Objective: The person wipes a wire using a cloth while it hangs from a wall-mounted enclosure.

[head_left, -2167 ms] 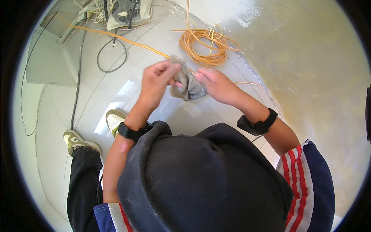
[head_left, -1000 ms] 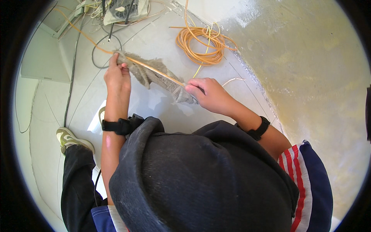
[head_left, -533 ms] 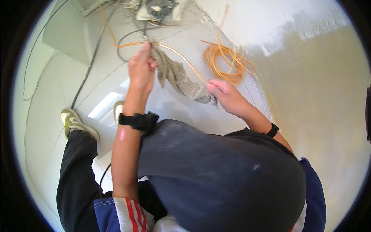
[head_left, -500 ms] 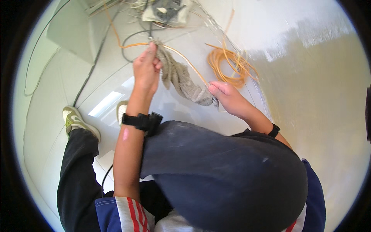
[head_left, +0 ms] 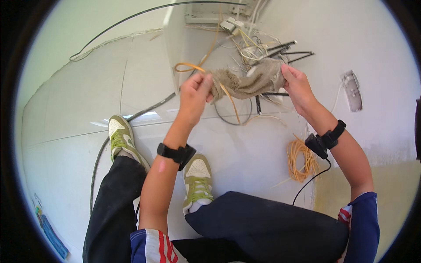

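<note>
A greyish-brown rag hangs stretched between my hands, twisted and wrinkled. My left hand pinches its left end together with an orange cable, which loops out above the fingers and drops below the rag. At the other end my right hand grips the rag between thumb and fingers; the cable does not show in that hand. Black straps with small boxes sit on both wrists.
Behind the rag lies a tangle of cords with a white plug adapter and black rods. A coil of orange cable rests by the right wall, below a grey wall box. A thick black cable runs along the floor by my shoe.
My view has swung, bringing the cord tangle closer. My right hand has left the orange cable and now holds the rag's end. The rag is pulled out nearly level.
</note>
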`<action>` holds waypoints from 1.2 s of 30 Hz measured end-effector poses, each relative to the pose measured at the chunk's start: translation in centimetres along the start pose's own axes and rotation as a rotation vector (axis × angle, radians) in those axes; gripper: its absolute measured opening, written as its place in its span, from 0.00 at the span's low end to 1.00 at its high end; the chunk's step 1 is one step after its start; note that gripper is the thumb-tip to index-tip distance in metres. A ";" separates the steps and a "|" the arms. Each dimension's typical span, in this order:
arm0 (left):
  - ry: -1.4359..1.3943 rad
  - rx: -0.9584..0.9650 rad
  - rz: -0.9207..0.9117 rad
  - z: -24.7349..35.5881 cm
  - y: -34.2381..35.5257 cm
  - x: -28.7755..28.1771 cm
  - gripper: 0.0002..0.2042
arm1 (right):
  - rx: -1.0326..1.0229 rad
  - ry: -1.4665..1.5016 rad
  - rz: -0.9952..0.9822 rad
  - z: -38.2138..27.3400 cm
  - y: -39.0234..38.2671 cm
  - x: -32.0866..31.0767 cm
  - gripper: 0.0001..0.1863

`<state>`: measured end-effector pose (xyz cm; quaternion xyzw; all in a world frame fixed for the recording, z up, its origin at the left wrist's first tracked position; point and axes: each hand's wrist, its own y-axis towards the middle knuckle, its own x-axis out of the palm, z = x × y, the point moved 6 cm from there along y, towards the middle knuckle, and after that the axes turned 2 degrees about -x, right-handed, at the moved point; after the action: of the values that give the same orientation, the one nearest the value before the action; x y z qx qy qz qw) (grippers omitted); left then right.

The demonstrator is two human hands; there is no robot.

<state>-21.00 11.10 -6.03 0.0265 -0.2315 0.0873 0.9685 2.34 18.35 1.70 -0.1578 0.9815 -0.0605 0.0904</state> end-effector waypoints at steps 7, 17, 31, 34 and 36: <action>0.295 -0.024 -0.142 0.5 0.6 1.1 0.09 | 0.036 0.013 -0.220 0.8 1.6 9.0 0.16; 1.602 0.464 -0.576 20.6 -4.2 11.6 0.10 | -0.190 0.315 -0.217 -12.4 -5.2 10.7 0.14; 2.330 0.538 -0.540 34.1 -18.5 12.3 0.09 | -0.062 0.842 -0.243 -19.9 -15.3 20.2 0.14; 2.129 0.521 -0.554 34.0 -18.6 13.1 0.10 | -0.078 0.880 -0.218 -20.8 -14.7 19.1 0.15; 1.956 0.518 -0.534 33.7 -18.3 13.6 0.10 | -0.115 0.859 -0.192 -21.3 -12.7 18.3 0.15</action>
<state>-20.68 -7.88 30.03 0.2014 0.6923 -0.0992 0.6858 -15.19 2.45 21.42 -0.2133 0.9127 -0.0740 -0.3406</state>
